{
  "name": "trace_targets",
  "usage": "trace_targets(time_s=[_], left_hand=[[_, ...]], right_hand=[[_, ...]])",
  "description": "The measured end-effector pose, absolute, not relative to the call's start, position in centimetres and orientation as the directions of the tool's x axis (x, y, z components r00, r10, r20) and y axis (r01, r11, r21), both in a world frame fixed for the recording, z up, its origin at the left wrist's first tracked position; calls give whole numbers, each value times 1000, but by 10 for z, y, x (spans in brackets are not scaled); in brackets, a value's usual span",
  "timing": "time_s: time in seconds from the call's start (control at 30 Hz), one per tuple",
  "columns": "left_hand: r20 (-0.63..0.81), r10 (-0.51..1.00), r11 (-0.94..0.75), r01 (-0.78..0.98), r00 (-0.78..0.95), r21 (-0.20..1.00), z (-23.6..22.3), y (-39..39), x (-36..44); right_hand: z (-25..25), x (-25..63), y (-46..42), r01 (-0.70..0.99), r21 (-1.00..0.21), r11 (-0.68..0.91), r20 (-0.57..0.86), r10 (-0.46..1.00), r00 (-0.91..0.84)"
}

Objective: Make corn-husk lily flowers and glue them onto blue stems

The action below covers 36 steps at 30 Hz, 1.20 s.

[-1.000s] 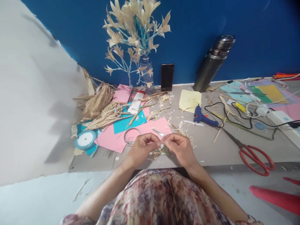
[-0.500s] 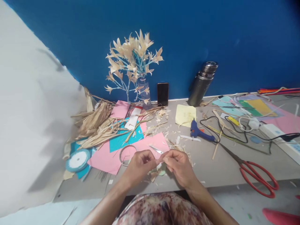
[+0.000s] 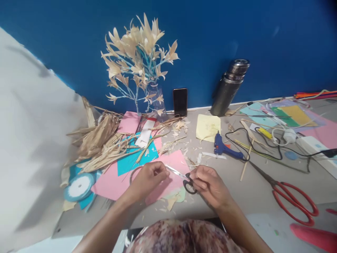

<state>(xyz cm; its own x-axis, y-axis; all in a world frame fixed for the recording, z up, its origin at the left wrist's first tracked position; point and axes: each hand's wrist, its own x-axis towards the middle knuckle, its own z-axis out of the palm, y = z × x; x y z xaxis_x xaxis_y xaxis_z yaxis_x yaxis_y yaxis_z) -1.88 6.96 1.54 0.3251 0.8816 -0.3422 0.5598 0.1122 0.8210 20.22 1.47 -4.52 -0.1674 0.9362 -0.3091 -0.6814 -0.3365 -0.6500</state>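
Observation:
My left hand (image 3: 151,179) is above the pink paper (image 3: 160,188), thumb and fingers pinched together. Whatever lies between those fingertips, if anything, is too small to make out. To its right my right hand (image 3: 209,184) is curled closed beside the black handles of small scissors (image 3: 181,175). Its fingers overlap the handle edge, and I cannot tell whether they touch it or hold something tiny. The scissors' blades point left towards my left hand. A tape ring (image 3: 133,172) is partly hidden behind my left hand. Pale husk scraps (image 3: 172,202) lie below.
Dried husks (image 3: 98,140) and a ribbon spool (image 3: 79,187) lie left. Behind stand husk flowers (image 3: 139,52) in a bottle, a phone (image 3: 180,102) and a thermos (image 3: 228,91). A blue glue gun (image 3: 226,149), its cord and large red-handled scissors (image 3: 292,200) are on the right.
My hands, close together before, have moved apart, left hand leftward and right hand rightward. The small scissors' black handles and the husk scraps now show between them. The whole view has shifted slightly.

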Motion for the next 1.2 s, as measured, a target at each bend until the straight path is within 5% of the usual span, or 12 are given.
trace_targets(time_s=[0.4,0.7,0.83,0.97,1.2], left_hand=[[-158,973,-52,829,167,557,-4,106,-46],[-86,995,-16,920,54,392,-26,114,-14],[-73,997,15,888,21,460,-28,112,-12],[-14,1000,-10,740,27,672,-24,110,-17],[-28,990,15,96,137,995,4,83,-23]], right_hand=[[-57,242,9,-686,-674,-275,-355,934,-25],[-53,236,5,-683,-678,-272,-356,934,-19],[-55,234,2,-699,-661,-271,-366,931,-15],[-54,235,-1,-705,-658,-263,-348,937,-25],[-46,224,-2,-647,-721,-250,-320,947,-9]])
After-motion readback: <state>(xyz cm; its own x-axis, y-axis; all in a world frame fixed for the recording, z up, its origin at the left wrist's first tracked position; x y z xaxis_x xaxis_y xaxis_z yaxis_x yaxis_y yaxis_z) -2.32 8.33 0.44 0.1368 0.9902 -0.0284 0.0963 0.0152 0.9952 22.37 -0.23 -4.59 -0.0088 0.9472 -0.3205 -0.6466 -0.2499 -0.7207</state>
